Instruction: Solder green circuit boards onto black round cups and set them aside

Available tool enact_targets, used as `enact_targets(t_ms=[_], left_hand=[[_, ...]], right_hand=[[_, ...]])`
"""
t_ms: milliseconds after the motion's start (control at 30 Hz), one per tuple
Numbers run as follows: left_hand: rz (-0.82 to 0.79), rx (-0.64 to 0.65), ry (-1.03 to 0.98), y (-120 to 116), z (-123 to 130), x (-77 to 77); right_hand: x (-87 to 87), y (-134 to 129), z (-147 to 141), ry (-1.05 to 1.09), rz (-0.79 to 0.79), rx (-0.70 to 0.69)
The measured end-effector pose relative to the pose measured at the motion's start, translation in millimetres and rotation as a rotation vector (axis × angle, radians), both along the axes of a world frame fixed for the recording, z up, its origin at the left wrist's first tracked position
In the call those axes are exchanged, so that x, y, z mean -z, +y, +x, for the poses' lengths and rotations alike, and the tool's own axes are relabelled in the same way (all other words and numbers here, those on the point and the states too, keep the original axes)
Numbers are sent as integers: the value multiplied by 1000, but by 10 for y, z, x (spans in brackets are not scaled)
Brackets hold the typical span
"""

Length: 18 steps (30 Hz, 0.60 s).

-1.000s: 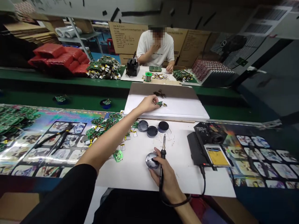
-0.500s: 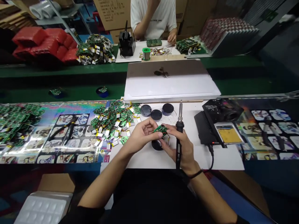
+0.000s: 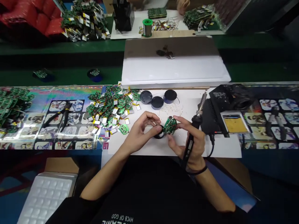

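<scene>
My left hand [image 3: 145,132] pinches the rim of a small black round cup [image 3: 159,133] just above the white work surface. Beside it, my right hand [image 3: 190,137] holds a green circuit board [image 3: 170,125] by its edge between thumb and forefinger. The same hand also grips a black-handled soldering iron [image 3: 196,121], its metal tip pointing up and away to the right. The board stands tilted against the cup's right side. Three dark round cups [image 3: 157,102] sit behind my hands.
Left lies a heap of boards with silver battery cells [image 3: 114,109], with pliers [image 3: 63,116] farther left. A black soldering station [image 3: 209,119] and yellow sponge tray [image 3: 234,123] stand right. Behind is a white foam panel [image 3: 175,71]; across the bench, a person's hand [image 3: 183,5].
The view has tilted down. My left hand has let go of the board and taken hold of the cup. The board stays in my right hand, and the iron now leans to the right.
</scene>
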<state>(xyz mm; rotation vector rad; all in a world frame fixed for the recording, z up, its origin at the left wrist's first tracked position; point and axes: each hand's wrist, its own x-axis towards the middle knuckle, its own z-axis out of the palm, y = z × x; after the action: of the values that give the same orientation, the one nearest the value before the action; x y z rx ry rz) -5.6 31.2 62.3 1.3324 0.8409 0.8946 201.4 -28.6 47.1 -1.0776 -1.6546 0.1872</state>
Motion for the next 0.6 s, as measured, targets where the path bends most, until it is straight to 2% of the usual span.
enact_targets(t_ms=[33,100,167,200,333,433,600], left_hand=[[117,23,109,14,-83,28],[277,171,288,32,-229,110],[322,327,362,28,-304,203],[330,354,364,18,-309,247],[402,218,340,-34,-204,387],[439,157,294,-62,-150,465],[452,24,236,-125,-174,508]], right_hand=[[-5,-30,67,-23,-34,8],[5,-95,190,-87,-119,5],[45,-154,267,-155,-189,-28],[72,-177,284,-185,-215,-47],[156,-206,239,-262,-304,-88],[159,-178,172,-303,-341,-138],[151,-140,122,-304,-385,-212]])
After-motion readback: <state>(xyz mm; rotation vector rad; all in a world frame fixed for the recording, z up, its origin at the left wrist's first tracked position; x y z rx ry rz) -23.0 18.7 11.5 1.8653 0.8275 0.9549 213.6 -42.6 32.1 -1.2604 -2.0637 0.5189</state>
